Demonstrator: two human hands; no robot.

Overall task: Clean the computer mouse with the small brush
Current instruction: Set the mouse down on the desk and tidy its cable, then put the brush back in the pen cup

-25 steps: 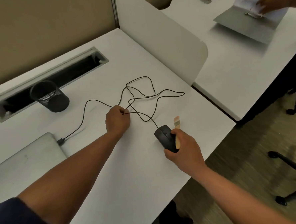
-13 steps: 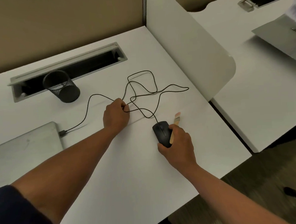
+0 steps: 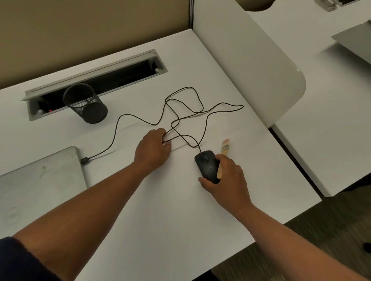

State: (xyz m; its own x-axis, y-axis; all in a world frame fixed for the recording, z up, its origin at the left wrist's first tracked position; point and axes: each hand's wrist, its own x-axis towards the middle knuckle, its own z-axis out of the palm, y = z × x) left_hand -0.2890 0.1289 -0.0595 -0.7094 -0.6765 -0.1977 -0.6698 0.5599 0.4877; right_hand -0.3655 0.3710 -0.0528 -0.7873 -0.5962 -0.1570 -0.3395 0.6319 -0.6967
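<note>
Right hand (image 3: 228, 179) fingers grip mouse (image 3: 206, 165) and brush (image 3: 222, 154); left hand (image 3: 152, 150) pinches cable (image 3: 199, 100); mesh cup (image 3: 85, 104) contents unclear.

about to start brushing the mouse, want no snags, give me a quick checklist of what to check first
1. Right hand holds the mouse on the desk: ok.
2. Brush in the same hand, bristles clear of the mouse: not ok for brushing, both share one hand.
3. Left hand pinches the cable: ok.
4. Cable untangled: not ok, loops cross behind the mouse.
5. Cable plugged into the laptop: ok, so mind tugging.
6. Dirt on the mouse: cannot tell.
</note>
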